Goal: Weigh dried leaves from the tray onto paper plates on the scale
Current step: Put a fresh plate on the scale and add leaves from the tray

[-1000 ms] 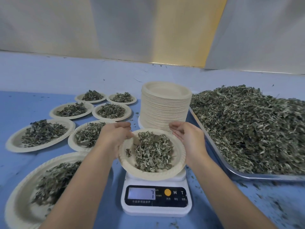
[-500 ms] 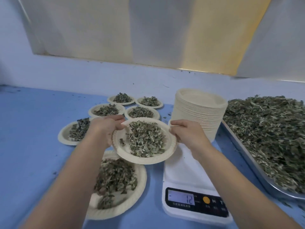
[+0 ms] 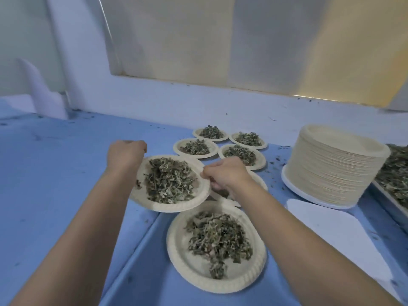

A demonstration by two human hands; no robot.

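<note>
A paper plate heaped with dried leaves hangs over the blue table, left of the other filled plates. My left hand grips its far left rim and my right hand pinches its right rim. The white scale lies bare at the right, its display out of view. The metal tray of dried leaves shows only at the right edge. A tall stack of empty paper plates stands beside the tray.
Several filled plates lie on the table: one near me, one partly hidden under my right hand, and others at the back. Leaf crumbs dot the blue table. A white wall ledge runs behind.
Both hands lifted the filled plate off the scale and carried it left, past the other filled plates. The view swung left, so the scale is bare and the tray is mostly out of frame.
</note>
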